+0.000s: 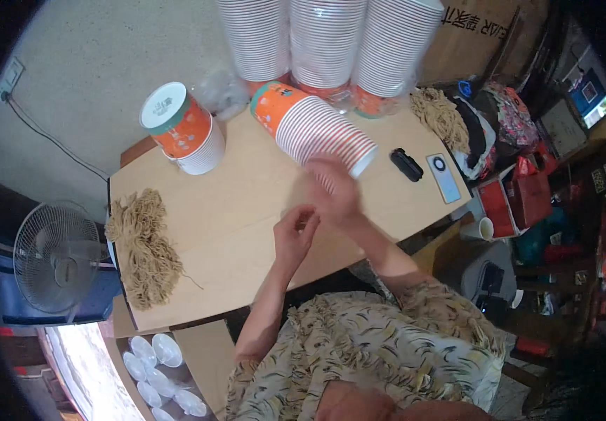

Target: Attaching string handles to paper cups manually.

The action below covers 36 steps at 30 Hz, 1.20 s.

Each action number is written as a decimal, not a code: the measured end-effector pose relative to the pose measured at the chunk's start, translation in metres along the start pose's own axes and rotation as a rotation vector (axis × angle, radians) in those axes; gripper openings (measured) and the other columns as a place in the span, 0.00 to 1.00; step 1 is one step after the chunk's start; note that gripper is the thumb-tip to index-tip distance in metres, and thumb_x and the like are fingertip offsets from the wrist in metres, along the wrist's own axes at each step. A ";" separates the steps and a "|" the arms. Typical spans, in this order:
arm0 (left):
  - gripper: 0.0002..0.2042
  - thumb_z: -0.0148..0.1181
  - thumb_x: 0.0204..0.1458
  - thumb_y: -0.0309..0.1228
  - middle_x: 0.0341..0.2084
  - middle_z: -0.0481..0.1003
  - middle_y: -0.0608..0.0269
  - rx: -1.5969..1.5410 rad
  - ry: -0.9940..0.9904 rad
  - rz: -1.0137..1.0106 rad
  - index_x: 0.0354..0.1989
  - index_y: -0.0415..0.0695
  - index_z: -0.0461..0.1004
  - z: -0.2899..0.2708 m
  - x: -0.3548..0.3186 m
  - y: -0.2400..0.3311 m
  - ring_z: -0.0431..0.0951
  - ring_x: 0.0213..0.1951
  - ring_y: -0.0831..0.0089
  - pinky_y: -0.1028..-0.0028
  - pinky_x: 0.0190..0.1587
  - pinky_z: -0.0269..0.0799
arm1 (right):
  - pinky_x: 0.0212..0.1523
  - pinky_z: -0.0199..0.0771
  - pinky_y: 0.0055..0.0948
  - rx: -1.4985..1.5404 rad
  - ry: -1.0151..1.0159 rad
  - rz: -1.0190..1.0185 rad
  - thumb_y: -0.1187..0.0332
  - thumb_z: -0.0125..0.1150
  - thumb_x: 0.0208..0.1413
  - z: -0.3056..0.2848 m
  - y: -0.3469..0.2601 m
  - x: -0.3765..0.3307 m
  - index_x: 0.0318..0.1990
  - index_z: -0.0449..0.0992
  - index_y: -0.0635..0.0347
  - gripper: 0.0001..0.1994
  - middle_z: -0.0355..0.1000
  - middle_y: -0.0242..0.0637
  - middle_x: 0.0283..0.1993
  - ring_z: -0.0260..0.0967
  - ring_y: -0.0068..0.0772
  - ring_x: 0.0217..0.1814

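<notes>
A stack of orange and white paper cups [310, 130] lies on its side across the table [233, 210], its open end toward me. My right hand [332, 193] is at that open end, smeared by motion, so its fingers cannot be read. Just below and to its left, my left hand [294, 237] is raised over the table with thumb and fingers curled together in a pinch. Whatever it may hold is too small to make out. Farther left stands a shorter stack of matching cups [201, 147], topped by an upside-down orange cup with a white base [165, 105].
Tall wrapped cup stacks [324, 42] line the back. Tan cord bundles lie at the left [145, 249] and right [438, 116]. A black case [406, 165] and phone [443, 179] rest at the right edge. A fan [57, 256] and a box of clear plastic pieces [190, 344] are beside the table.
</notes>
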<state>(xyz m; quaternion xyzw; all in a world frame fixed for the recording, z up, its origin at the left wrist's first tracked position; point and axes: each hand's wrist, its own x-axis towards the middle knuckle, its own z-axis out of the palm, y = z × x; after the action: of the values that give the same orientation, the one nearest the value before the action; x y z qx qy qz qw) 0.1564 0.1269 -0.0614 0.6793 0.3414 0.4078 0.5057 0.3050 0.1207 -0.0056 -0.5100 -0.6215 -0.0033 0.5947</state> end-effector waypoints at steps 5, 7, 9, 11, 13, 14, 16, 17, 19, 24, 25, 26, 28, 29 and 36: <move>0.08 0.66 0.55 0.22 0.33 0.80 0.57 0.133 0.072 0.250 0.43 0.39 0.76 0.044 0.017 0.012 0.82 0.34 0.70 0.72 0.38 0.78 | 0.54 0.70 0.40 -0.379 0.308 0.219 0.78 0.55 0.57 -0.083 0.070 -0.022 0.46 0.74 0.67 0.10 0.72 0.48 0.49 0.71 0.50 0.51; 0.10 0.66 0.54 0.21 0.33 0.77 0.57 0.166 0.174 0.325 0.43 0.39 0.75 0.060 0.025 0.010 0.81 0.34 0.68 0.71 0.36 0.78 | 0.55 0.70 0.38 -0.270 0.288 0.229 0.78 0.55 0.57 -0.091 0.094 -0.029 0.47 0.74 0.67 0.11 0.72 0.47 0.49 0.71 0.48 0.52; 0.10 0.66 0.54 0.21 0.33 0.76 0.55 0.207 0.207 0.351 0.43 0.39 0.75 0.066 0.030 0.007 0.80 0.33 0.65 0.70 0.36 0.78 | 0.54 0.70 0.36 -0.187 0.180 0.243 0.78 0.55 0.56 -0.094 0.105 -0.031 0.48 0.74 0.66 0.12 0.72 0.46 0.49 0.71 0.46 0.52; 0.10 0.66 0.53 0.21 0.33 0.75 0.54 0.252 0.239 0.373 0.42 0.38 0.74 0.070 0.029 0.003 0.80 0.32 0.61 0.68 0.36 0.78 | 0.54 0.70 0.36 -0.175 0.161 0.238 0.78 0.57 0.56 -0.096 0.109 -0.031 0.47 0.74 0.65 0.11 0.72 0.46 0.48 0.71 0.45 0.51; 0.09 0.66 0.53 0.21 0.33 0.74 0.54 0.258 0.234 0.346 0.42 0.39 0.74 0.070 0.026 0.002 0.79 0.30 0.61 0.68 0.34 0.77 | 0.53 0.71 0.35 -0.160 0.145 0.237 0.77 0.59 0.55 -0.095 0.107 -0.027 0.46 0.74 0.65 0.11 0.72 0.45 0.48 0.71 0.45 0.50; 0.09 0.66 0.53 0.21 0.33 0.74 0.54 0.265 0.239 0.345 0.42 0.39 0.74 0.071 0.026 0.001 0.79 0.30 0.61 0.68 0.34 0.77 | 0.51 0.72 0.35 -0.174 0.122 0.250 0.77 0.62 0.54 -0.095 0.107 -0.023 0.45 0.74 0.64 0.11 0.72 0.44 0.46 0.72 0.44 0.48; 0.09 0.66 0.52 0.21 0.31 0.74 0.56 0.358 0.258 0.356 0.41 0.41 0.74 0.073 0.026 0.001 0.79 0.30 0.61 0.67 0.33 0.75 | 0.49 0.73 0.34 -0.191 0.108 0.269 0.76 0.65 0.53 -0.097 0.111 -0.022 0.44 0.74 0.63 0.11 0.72 0.42 0.45 0.72 0.43 0.46; 0.09 0.66 0.52 0.21 0.31 0.74 0.56 0.361 0.254 0.356 0.41 0.41 0.74 0.075 0.025 0.001 0.79 0.30 0.61 0.67 0.33 0.75 | 0.46 0.72 0.31 -0.213 0.104 0.264 0.78 0.66 0.51 -0.096 0.113 -0.022 0.42 0.74 0.63 0.12 0.71 0.39 0.42 0.71 0.37 0.43; 0.09 0.67 0.51 0.23 0.31 0.74 0.58 0.439 0.313 0.335 0.39 0.45 0.75 0.078 0.025 0.001 0.79 0.29 0.61 0.65 0.31 0.74 | 0.44 0.70 0.28 -0.233 0.101 0.256 0.79 0.68 0.49 -0.098 0.113 -0.020 0.41 0.74 0.63 0.12 0.71 0.36 0.39 0.69 0.31 0.40; 0.09 0.67 0.48 0.24 0.31 0.74 0.60 0.509 0.363 0.318 0.36 0.47 0.74 0.081 0.026 0.002 0.79 0.30 0.59 0.63 0.31 0.74 | 0.39 0.73 0.34 -0.228 0.014 0.246 0.75 0.67 0.49 -0.110 0.113 -0.018 0.36 0.75 0.63 0.08 0.72 0.41 0.34 0.73 0.40 0.35; 0.09 0.67 0.48 0.24 0.32 0.74 0.60 0.515 0.362 0.308 0.36 0.47 0.74 0.082 0.026 0.003 0.79 0.30 0.58 0.63 0.31 0.75 | 0.39 0.73 0.34 -0.232 0.015 0.246 0.75 0.67 0.49 -0.113 0.114 -0.017 0.36 0.75 0.63 0.08 0.72 0.41 0.34 0.73 0.40 0.35; 0.09 0.67 0.48 0.24 0.32 0.74 0.60 0.510 0.360 0.308 0.36 0.47 0.74 0.083 0.027 0.003 0.79 0.30 0.58 0.63 0.31 0.75 | 0.38 0.73 0.35 -0.207 0.003 0.252 0.75 0.65 0.49 -0.115 0.115 -0.017 0.36 0.75 0.63 0.07 0.72 0.41 0.33 0.72 0.40 0.34; 0.07 0.65 0.49 0.24 0.32 0.75 0.60 0.495 0.366 0.326 0.35 0.46 0.73 0.085 0.026 0.004 0.79 0.31 0.58 0.62 0.31 0.76 | 0.37 0.73 0.35 -0.183 -0.015 0.257 0.75 0.62 0.48 -0.118 0.113 -0.015 0.35 0.75 0.64 0.07 0.71 0.42 0.31 0.72 0.40 0.32; 0.07 0.65 0.49 0.24 0.32 0.75 0.60 0.492 0.368 0.324 0.35 0.46 0.73 0.085 0.025 0.004 0.79 0.31 0.58 0.62 0.31 0.76 | 0.36 0.73 0.35 -0.194 -0.047 0.272 0.75 0.61 0.48 -0.120 0.112 -0.014 0.34 0.73 0.64 0.06 0.71 0.43 0.31 0.71 0.41 0.31; 0.08 0.64 0.53 0.29 0.38 0.72 0.58 0.594 0.235 0.239 0.37 0.44 0.71 0.096 0.016 0.016 0.80 0.31 0.55 0.59 0.31 0.76 | 0.34 0.71 0.36 -0.256 -0.218 0.385 0.73 0.58 0.50 -0.136 0.117 -0.008 0.30 0.65 0.63 0.07 0.70 0.48 0.28 0.70 0.45 0.29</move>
<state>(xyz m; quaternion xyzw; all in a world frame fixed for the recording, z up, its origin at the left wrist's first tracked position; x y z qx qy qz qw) 0.2510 0.0976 -0.0577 0.7804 0.4192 0.4224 0.1918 0.4782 0.0890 -0.0419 -0.6871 -0.5681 0.0864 0.4446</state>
